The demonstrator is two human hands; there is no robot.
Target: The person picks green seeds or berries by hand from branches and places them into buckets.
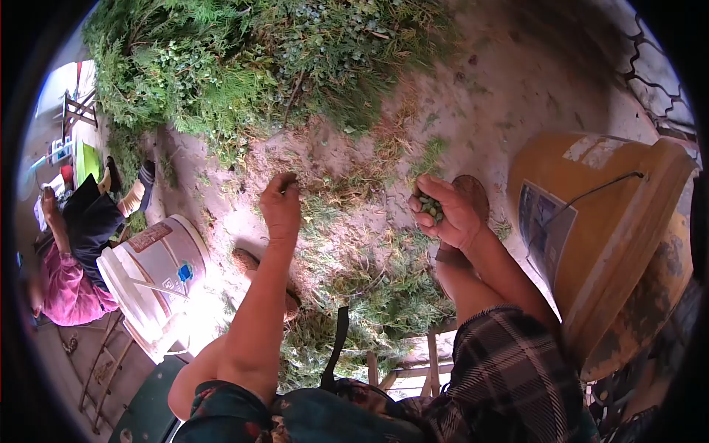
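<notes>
In my right hand (pixel 459 218), fingers curled up into a cup, lies a clutch of small green seed cones (pixel 430 209). My left hand (pixel 281 213) hovers over the littered ground with its fingers bent and pinched together. A small dark spot shows at those fingertips, too little to name. Ahead of both hands is a big heap of green conifer branches (pixel 244 66), with pale bluish cones among the sprays. Loose clippings (pixel 369 273) cover the ground between my feet, below the hands.
A large yellow bucket (pixel 591 184) with a wire handle is tilted close on my right. To the left stands a white bucket (pixel 155 258). Beyond it sits another person in a pink top (pixel 70 292). A green board (pixel 151 399) is at the lower left.
</notes>
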